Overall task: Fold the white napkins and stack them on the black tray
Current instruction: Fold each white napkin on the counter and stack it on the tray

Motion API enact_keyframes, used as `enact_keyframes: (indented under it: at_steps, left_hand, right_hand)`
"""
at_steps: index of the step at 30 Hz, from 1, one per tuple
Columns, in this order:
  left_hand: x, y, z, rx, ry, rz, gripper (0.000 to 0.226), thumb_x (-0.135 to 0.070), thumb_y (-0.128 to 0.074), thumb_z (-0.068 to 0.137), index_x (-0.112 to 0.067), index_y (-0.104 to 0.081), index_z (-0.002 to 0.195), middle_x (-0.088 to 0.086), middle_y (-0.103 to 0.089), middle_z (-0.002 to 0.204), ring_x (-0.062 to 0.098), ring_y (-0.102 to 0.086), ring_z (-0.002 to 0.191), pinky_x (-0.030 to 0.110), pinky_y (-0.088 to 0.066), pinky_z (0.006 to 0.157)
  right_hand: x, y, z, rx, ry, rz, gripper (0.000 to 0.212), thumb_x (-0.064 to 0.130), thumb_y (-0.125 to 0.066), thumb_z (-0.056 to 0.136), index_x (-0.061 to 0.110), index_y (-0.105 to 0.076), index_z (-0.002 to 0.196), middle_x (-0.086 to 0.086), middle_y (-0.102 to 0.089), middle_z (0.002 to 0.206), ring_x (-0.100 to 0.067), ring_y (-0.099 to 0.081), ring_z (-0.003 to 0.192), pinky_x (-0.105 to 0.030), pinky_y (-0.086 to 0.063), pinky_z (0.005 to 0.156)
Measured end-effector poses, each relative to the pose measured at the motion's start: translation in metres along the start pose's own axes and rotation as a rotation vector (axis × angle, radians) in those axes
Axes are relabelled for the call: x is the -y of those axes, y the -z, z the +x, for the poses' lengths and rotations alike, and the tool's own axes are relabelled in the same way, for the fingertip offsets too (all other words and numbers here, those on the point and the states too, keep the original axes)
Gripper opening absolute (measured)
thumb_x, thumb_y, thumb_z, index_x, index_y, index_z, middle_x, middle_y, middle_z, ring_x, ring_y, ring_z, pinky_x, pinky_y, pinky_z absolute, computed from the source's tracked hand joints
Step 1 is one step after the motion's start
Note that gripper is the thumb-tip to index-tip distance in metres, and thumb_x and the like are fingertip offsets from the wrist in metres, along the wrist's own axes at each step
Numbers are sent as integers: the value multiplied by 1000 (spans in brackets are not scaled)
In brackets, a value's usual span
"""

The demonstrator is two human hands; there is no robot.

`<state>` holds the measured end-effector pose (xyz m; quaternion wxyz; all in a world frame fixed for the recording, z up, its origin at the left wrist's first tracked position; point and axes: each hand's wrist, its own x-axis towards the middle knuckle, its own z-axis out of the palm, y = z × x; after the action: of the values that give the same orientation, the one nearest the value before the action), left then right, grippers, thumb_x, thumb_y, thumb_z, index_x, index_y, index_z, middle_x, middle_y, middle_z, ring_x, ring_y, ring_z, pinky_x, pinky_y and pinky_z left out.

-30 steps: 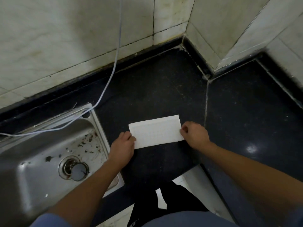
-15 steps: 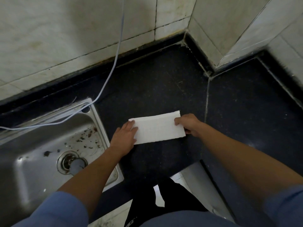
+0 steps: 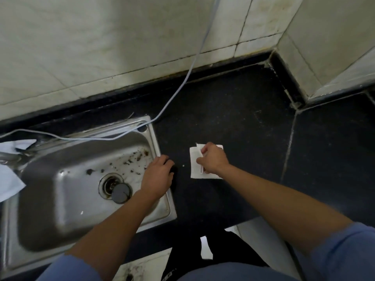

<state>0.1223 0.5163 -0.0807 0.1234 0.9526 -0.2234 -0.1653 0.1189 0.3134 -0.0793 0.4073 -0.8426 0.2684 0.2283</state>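
White paper under my right fingers (image 3: 203,152): they're bent, curled over the free edge of the top layer and holding it down on the layer below. Thumb is hidden, so I can't tell if it's a true pinch or just a press. Right hand (image 3: 213,160) sits across the napkin (image 3: 195,169), which lies flat on the black counter (image 3: 243,118), near the sink (image 3: 160,142) rim but not touching it.

Change: half a second ago the napkin was a long strip with one hand on each end. I've brought the right end over to the left. It's now half as long, roughly square. Edges aren't perfectly matched; a sliver of one layer shows past the other at the far corner.

Left hand (image 3: 158,177) has let go and pulled back toward the sink. Its fingers (image 3: 162,161) are loosely bent, holding nothing, beside the rim and apart from the napkin.

Read: second fold is in, crease probably not flattened yet. Likely next step is press the crease, then carry it to the black tray, which isn't in view. White sheets (image 3: 9,179) at far left, beyond the sink, may be more napkins; can't tell.
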Motion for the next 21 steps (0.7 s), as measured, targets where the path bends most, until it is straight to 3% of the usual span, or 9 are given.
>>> enact_keyframes:
  at_steps: [4, 8, 12, 14, 16, 18, 20, 21]
  left_hand:
    - [13, -1, -5, 17, 23, 6, 33, -17, -61, 86, -12, -61, 118, 7, -52, 126, 26, -50, 113, 37, -45, 91]
    - [12, -2, -4, 22, 7, 6, 32, -19, -59, 88, -12, -60, 119, 7, -51, 127, 26, -49, 114, 38, -45, 92]
    - [-12, -1, 12, 27, -133, 54, 36, -24, -53, 93, -14, -55, 128, 8, -42, 141, 26, -41, 126, 38, -41, 100]
    - [-30, -4, 24, 83, -225, 110, 43, -24, -50, 94, -15, -47, 136, 9, -29, 152, 27, -30, 135, 40, -34, 107]
    - [-46, -10, 36, 177, -272, 193, 50, -26, -49, 95, -17, -37, 143, 9, -15, 158, 27, -18, 142, 42, -26, 112]
    - [-52, -16, 43, 256, -250, 264, 55, -29, -50, 95, -18, -33, 145, 8, -7, 160, 28, -11, 145, 44, -22, 114]
    - [-51, -21, 46, 282, -219, 287, 55, -30, -52, 94, -17, -33, 145, 7, -3, 160, 28, -9, 145, 45, -23, 114]
    - [-50, -22, 46, 289, -211, 285, 56, -31, -52, 94, -17, -33, 145, 6, -2, 160, 28, -9, 145, 45, -23, 114]
  right_hand:
    - [5, -21, 6, 1, 36, -166, 32, 20, -70, 80, 13, -53, 106, -10, -64, 102, -30, -64, 92, -33, -51, 75]
    - [1, -23, 5, 64, 51, -165, 47, 37, -77, 77, 16, -55, 113, -5, -61, 104, -26, -62, 95, -40, -53, 84]
    - [-18, 4, -1, -105, 258, -376, 31, 29, -57, 92, 18, -59, 121, -4, -62, 116, -23, -58, 106, -35, -48, 85]
    - [-32, 17, -3, -133, 373, -561, 37, 22, -49, 96, 17, -53, 132, -5, -51, 134, -22, -47, 123, -36, -44, 93]
    - [-45, 26, -3, -38, 368, -733, 46, 22, -44, 99, 16, -39, 145, -6, -31, 154, -22, -29, 140, -37, -37, 105]
    - [-54, 30, -2, 21, 343, -833, 52, 23, -41, 100, 18, -28, 150, -4, -13, 161, -21, -14, 147, -41, -32, 111]
    - [-60, 31, -7, -6, 378, -864, 54, 22, -42, 99, 17, -27, 150, -5, -9, 162, -21, -11, 148, -42, -31, 111]
    - [-66, 29, -13, -50, 441, -854, 53, 20, -48, 97, 15, -34, 148, -8, -15, 161, -23, -17, 147, -43, -34, 108]
